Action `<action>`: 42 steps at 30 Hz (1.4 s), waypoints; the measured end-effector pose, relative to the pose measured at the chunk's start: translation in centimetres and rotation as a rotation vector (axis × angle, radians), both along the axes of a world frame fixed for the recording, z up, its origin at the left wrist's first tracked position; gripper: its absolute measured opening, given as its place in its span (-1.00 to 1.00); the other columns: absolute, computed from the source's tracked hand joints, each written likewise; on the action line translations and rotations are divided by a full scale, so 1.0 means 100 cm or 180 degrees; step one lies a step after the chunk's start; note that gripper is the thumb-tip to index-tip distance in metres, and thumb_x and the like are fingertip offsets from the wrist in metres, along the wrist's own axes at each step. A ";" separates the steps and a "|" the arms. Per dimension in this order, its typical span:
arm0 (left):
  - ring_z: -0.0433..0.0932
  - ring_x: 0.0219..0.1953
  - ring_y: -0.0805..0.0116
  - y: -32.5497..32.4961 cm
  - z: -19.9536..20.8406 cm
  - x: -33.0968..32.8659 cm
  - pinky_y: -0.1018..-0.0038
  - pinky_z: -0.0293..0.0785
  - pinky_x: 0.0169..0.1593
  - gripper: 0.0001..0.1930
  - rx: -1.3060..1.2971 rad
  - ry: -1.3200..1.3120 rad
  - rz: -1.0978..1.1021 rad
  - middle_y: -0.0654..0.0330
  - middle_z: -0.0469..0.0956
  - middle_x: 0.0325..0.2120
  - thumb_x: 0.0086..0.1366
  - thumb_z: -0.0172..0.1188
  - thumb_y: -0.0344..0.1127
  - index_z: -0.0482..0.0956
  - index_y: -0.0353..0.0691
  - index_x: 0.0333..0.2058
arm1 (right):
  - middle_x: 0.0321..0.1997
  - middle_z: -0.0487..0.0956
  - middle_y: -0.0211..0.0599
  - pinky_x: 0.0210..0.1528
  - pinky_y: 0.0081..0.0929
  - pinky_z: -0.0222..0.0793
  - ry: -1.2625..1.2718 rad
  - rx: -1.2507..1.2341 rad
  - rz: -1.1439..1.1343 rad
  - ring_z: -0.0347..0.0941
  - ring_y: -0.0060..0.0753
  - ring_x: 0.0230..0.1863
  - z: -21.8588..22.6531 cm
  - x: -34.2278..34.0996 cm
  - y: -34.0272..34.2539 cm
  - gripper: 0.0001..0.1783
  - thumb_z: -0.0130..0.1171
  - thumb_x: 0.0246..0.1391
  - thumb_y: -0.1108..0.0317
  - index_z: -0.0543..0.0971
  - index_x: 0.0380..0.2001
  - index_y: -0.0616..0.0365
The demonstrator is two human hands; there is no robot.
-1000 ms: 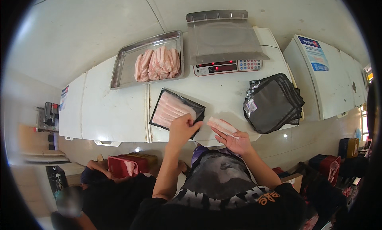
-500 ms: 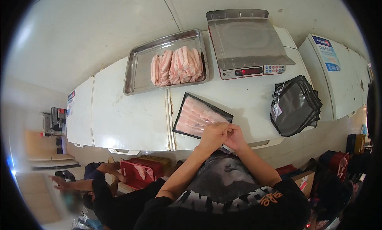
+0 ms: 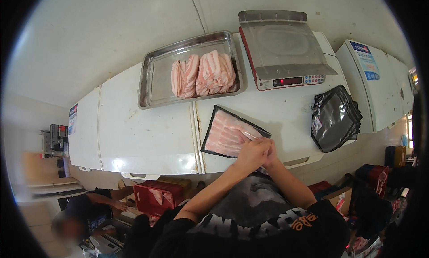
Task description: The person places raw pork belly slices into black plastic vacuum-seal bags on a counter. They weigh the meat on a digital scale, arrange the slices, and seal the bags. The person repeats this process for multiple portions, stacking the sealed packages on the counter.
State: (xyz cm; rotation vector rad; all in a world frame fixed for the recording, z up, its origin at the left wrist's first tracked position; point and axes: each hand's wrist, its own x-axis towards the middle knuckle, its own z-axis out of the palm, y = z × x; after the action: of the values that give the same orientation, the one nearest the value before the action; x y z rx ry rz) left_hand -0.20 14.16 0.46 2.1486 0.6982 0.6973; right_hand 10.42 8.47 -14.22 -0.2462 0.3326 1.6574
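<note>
Head: hands (image 3: 257, 151) now at pouch (image 3: 232, 133).

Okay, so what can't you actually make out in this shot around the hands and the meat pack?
Head view only:
- Near right corner of the meat pack: covered by the left hand.
- Right hand: mostly behind the left, so its grip can't be told.
- Scale display: too small to read.
- Stack of bags: contents hidden by dark, glossy film.
- Person crouching at lower left: blurred.

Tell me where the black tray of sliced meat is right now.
The black tray of sliced meat lies mid-counter, below the steel tray, with both hands at its right edge.
</note>
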 end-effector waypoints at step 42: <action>0.63 -0.44 0.01 0.004 -0.012 -0.003 0.11 0.53 -0.40 -0.90 0.0729 -0.0160 -0.0446 0.14 0.54 -0.46 0.09 0.25 -0.49 0.54 -0.19 -0.40 | -0.16 0.72 -0.07 0.08 -0.17 0.60 -0.0159 0.0443 0.0181 0.68 -0.15 -0.10 0.042 0.022 -0.013 -0.71 -0.02 0.40 0.34 0.63 -0.16 0.31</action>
State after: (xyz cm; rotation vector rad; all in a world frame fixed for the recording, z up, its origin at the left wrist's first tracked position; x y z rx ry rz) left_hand -0.45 14.59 -0.76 2.3527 0.4538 0.7844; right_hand 12.66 7.19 -10.05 -0.1937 0.1732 1.7195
